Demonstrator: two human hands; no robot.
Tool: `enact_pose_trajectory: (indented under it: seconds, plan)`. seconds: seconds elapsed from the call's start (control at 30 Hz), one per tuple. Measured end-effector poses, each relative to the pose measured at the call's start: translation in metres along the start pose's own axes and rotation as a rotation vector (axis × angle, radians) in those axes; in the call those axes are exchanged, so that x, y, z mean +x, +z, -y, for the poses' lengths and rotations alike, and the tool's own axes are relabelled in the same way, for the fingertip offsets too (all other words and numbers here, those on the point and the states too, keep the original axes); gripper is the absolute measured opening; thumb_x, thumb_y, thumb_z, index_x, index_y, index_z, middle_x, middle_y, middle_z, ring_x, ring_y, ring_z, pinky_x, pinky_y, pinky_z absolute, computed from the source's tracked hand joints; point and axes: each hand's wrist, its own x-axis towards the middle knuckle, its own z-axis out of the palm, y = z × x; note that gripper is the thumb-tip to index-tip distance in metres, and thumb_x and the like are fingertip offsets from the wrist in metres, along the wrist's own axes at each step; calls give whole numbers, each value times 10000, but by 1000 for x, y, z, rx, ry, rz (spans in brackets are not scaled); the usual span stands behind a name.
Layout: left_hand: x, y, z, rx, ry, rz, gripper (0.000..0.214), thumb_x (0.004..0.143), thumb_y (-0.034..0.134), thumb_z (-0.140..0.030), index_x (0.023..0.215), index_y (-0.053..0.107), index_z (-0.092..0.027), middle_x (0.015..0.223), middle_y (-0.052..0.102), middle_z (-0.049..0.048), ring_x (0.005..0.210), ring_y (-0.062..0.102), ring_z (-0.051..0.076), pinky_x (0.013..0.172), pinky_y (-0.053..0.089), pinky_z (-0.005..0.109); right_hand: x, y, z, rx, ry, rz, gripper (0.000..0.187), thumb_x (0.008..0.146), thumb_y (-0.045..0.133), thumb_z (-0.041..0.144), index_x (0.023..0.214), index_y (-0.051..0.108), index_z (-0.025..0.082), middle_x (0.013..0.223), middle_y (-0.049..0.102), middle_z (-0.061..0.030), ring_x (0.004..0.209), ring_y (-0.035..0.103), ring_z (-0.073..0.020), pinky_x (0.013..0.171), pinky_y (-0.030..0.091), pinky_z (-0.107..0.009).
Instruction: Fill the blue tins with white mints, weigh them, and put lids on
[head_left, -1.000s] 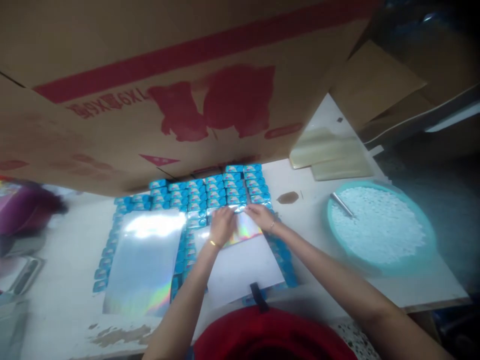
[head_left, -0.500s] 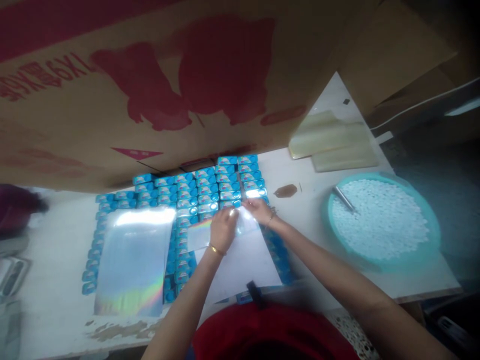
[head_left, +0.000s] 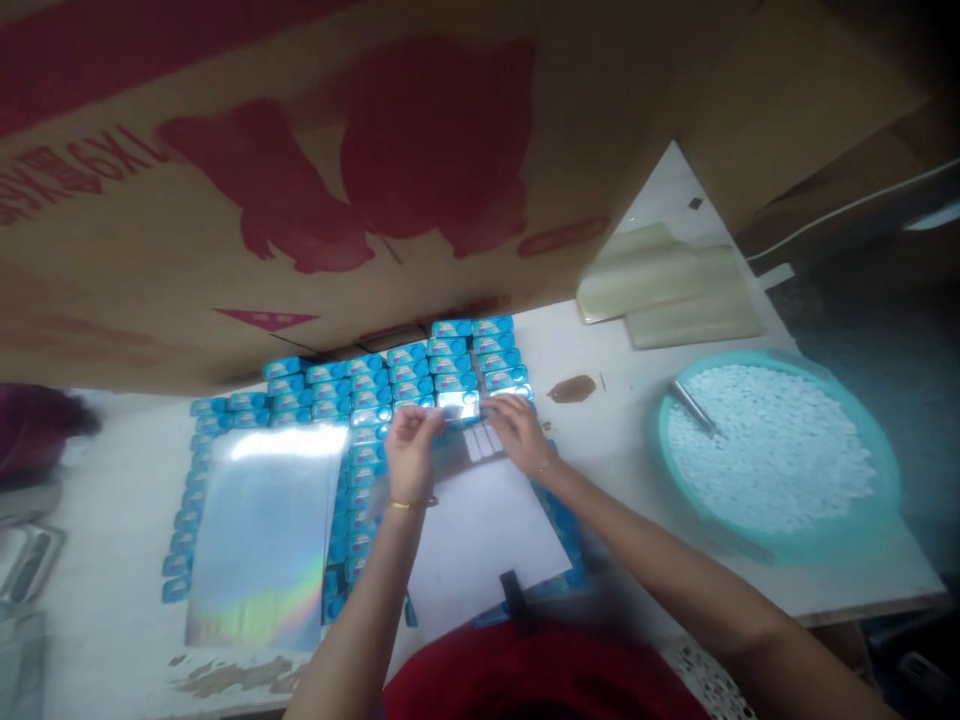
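My left hand (head_left: 409, 442) is closed in a pinch, thumb against fingers, above the left part of a shiny see-through sheet (head_left: 454, 455). What it pinches, if anything, is too small to make out. My right hand (head_left: 519, 432) reaches in from the right with fingers stretched out, the tips by the right end of a small blue box (head_left: 457, 405) that catches the light. Pale stripes show on the see-through sheet between the hands. Under it lies a white sheet (head_left: 491, 540), on top of the rows of blue boxes (head_left: 367, 385).
A large shiny rainbow sheet (head_left: 262, 540) covers boxes at the left. On the right stands a turquoise basin (head_left: 885, 470) full of small white pieces (head_left: 772, 450), with a metal scoop (head_left: 694, 408) in it. Yellowish packs (head_left: 690, 300) lie behind; a printed carton (head_left: 300, 200) walls the back.
My left hand has moved left, away from my right hand, and the see-through sheet between them shows more. My right hand's fingers have straightened from a pinch.
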Motion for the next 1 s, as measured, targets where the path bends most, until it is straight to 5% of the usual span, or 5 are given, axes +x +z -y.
enact_pose_trajectory:
  seconds: [0.13, 0.27, 0.47, 0.7, 1.0]
  plan:
    - [15, 25, -4, -24, -76, 66, 295, 631, 756, -309, 744, 521, -170, 623, 553, -45, 570, 532, 74, 603, 438, 208, 15, -14, 20, 377, 259, -71, 403, 861, 454, 534, 919, 633, 178, 887, 657, -62, 855, 597, -199, 813, 465, -348]
    - [30, 49, -9, -30, -173, 84, 330, 576, 780, -309, 700, 513, -161, 638, 561, -38, 594, 566, 100, 633, 476, 253, 36, -27, 23, 494, 355, -184, 283, 772, 594, 459, 751, 576, 177, 695, 604, -15, 672, 565, -159, 698, 469, -296]
    - [80, 91, -7, 191, 64, 123, 213, 615, 713, -266, 660, 537, -155, 613, 560, -30, 591, 522, 90, 615, 414, 219, 82, -59, -3, 282, 238, -252, 233, 796, 550, 332, 962, 593, 175, 758, 584, -8, 714, 538, -149, 678, 437, -262]
    - [143, 128, 26, 584, 192, 34, 107, 658, 624, -229, 630, 544, -163, 645, 526, -29, 606, 479, 106, 643, 408, 242, 136, -67, -56, -53, 5, -275, 370, 800, 464, 164, 1169, 445, 173, 683, 517, 19, 661, 505, -160, 652, 401, -273]
    - [154, 137, 49, 965, 315, -77, 72, 730, 588, -245, 704, 613, -182, 877, 602, 38, 879, 543, 215, 831, 376, 377, 148, -54, -98, -241, -34, -224, 400, 809, 413, 135, 1208, 413, 154, 734, 557, -24, 743, 533, -206, 756, 411, -345]
